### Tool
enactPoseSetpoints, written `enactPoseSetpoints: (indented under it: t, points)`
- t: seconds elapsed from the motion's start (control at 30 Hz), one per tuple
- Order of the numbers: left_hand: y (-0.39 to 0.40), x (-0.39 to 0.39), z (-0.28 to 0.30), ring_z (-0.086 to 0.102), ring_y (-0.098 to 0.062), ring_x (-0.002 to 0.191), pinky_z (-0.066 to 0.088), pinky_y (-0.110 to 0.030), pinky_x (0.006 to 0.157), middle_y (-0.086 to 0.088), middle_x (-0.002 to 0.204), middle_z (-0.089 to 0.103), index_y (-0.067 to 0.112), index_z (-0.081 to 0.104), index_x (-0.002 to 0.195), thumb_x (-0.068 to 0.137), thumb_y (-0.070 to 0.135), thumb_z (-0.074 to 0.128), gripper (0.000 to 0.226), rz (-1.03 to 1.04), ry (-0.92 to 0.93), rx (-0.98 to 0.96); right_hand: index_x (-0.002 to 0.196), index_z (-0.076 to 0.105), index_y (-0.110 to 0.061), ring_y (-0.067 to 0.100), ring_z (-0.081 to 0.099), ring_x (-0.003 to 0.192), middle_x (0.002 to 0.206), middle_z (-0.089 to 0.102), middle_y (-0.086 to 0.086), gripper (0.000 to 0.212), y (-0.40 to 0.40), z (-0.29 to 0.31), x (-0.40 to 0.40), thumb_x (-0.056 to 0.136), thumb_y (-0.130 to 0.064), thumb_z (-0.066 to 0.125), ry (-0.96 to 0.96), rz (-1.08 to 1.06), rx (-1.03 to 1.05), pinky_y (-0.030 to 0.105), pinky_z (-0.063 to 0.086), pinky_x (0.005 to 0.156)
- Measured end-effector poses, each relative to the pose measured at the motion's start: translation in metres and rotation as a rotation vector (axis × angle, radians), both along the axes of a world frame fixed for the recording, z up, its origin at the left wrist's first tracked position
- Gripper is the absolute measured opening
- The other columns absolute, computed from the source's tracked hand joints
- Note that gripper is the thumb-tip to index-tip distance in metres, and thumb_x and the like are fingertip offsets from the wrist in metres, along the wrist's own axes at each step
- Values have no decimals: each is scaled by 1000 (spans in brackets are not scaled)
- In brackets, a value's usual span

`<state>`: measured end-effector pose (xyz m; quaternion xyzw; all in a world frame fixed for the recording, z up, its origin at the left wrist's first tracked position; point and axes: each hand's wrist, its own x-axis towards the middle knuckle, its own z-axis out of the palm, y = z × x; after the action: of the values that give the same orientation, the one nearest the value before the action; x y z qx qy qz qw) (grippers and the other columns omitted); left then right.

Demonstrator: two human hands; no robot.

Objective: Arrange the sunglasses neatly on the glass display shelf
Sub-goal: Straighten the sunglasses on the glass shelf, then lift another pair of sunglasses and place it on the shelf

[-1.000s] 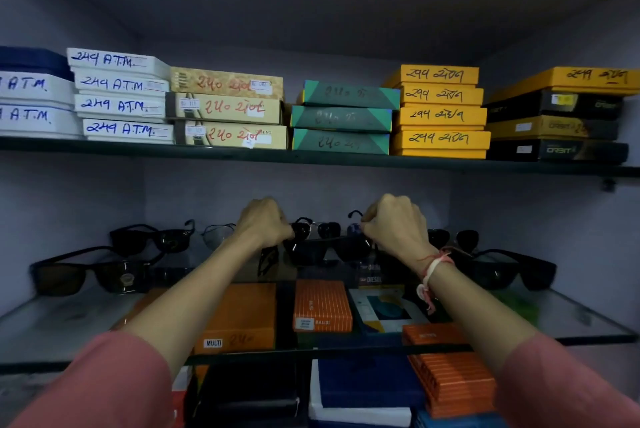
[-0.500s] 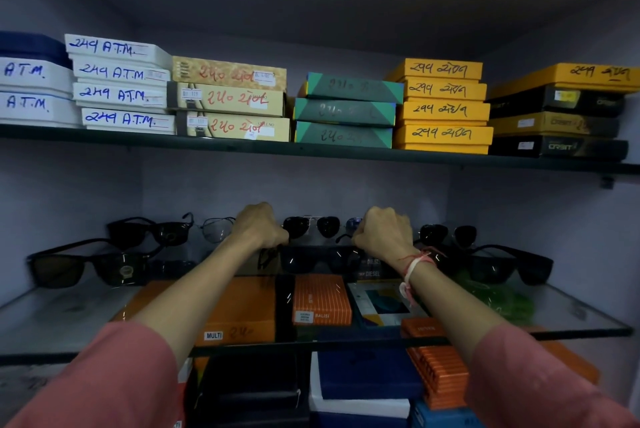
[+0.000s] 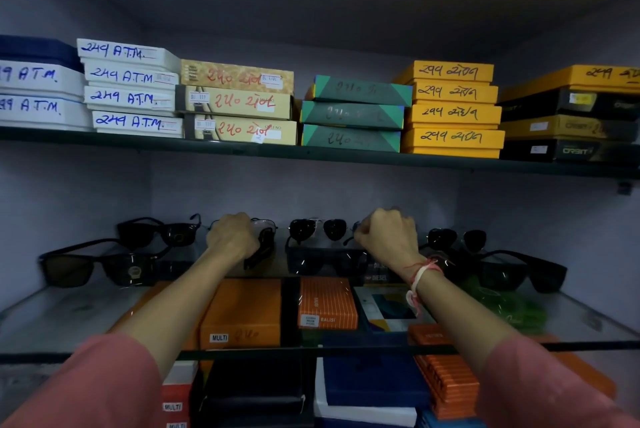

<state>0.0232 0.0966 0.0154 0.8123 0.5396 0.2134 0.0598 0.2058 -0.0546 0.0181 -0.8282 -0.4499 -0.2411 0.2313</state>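
A pair of black sunglasses sits mid-shelf on the glass display shelf, lenses facing me. My left hand is closed around its left temple, and my right hand is closed at its right end. Other sunglasses stand around it: two dark pairs at the left, aviators behind, a clear-lens pair partly hidden by my left hand, and two dark pairs at the right.
An upper shelf carries stacks of white, beige, teal, yellow and black boxes. Orange and blue boxes lie under the glass shelf. Grey walls close in both sides and the back. The front left and front right of the glass are bare.
Both hands have come down a little with the black sunglasses. My left hand has shifted left, away from the right hand, drawing the left temple outward.
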Motion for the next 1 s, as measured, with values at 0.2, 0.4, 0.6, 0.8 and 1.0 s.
enactPoseSetpoints:
  t: [0.2, 0.4, 0.6, 0.8, 1.0]
  points:
    - [18, -43, 16, 64, -31, 107, 53, -40, 91, -16, 119, 68, 1, 68, 115, 83, 33, 72, 45, -163, -315, -241, 105, 77, -18, 23, 57, 105, 105, 71, 7, 21, 15, 9, -22, 88, -23, 67, 6, 394, 137, 32, 50, 83]
    - [12, -80, 27, 55, -13, 64, 36, -21, 42, -17, 138, 56, 17, 67, 123, 83, 45, 66, 48, -300, -465, -435, 124, 66, -18, 18, 56, 117, 125, 66, 4, 40, 39, 12, -60, 86, -25, 71, 5, 699, 60, 35, 49, 99]
    - [14, -100, 27, 39, -10, 53, 31, -15, 29, -9, 100, 68, 12, 69, 117, 70, 45, 71, 57, -343, -627, -646, 101, 78, -14, 17, 67, 89, 99, 74, 3, 22, 41, 17, -77, 86, -29, 70, -62, 726, 184, 39, 58, 79]
    - [6, -102, 35, 66, -18, 79, 45, -22, 45, -1, 97, 65, 20, 67, 110, 88, 59, 47, 49, -308, -670, -287, 96, 80, -11, 18, 73, 81, 95, 79, 5, 20, 39, 19, -88, 88, -26, 68, -100, 592, 250, 17, 48, 71]
    - [1, -106, 40, 68, -10, 45, 59, -20, 49, -5, 91, 75, 11, 71, 109, 69, 40, 81, 51, -271, -415, 46, 102, 78, -11, 21, 74, 85, 97, 79, 7, 20, 43, 18, -100, 88, -21, 68, -35, 536, 228, 28, 59, 83]
